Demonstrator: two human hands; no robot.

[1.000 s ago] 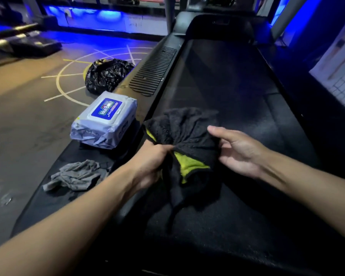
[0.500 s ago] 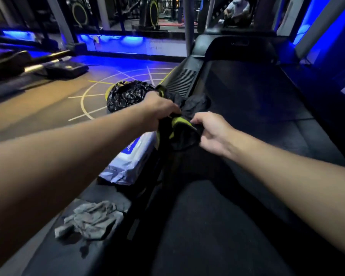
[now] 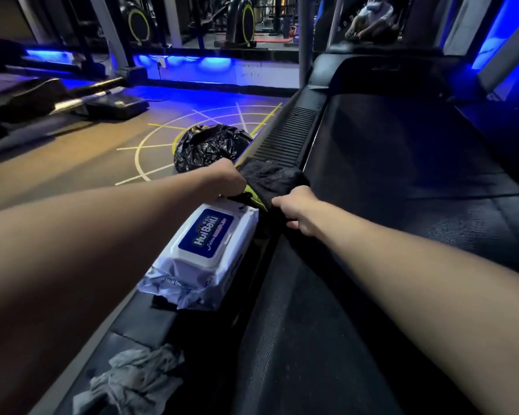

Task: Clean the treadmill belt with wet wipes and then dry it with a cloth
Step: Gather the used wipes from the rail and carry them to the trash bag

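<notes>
So the cloth (image 3: 270, 176), black with a yellow-green trim, is now bunched up on the left side rail (image 3: 285, 139) of the treadmill. It's right where the ribbed part starts, just past the far end of the wipes pack (image 3: 204, 253). A second ago it was being held over the belt (image 3: 402, 181) closer in, so both arms have reached forward and left with it. Left hand (image 3: 229, 181) has its fingers buried in the far side of the cloth, and right hand (image 3: 297, 211) has its fingers curled tight on the near edge, so both are gripping. A crumpled grey wipe (image 3: 135, 381) sits on the rail's near end, and a black bin bag (image 3: 206, 145) is on the floor beside the rail. My guess: wiping's done, and either drying kicks off from this left edge or the cloth's getting parked, can't tell which.
</notes>
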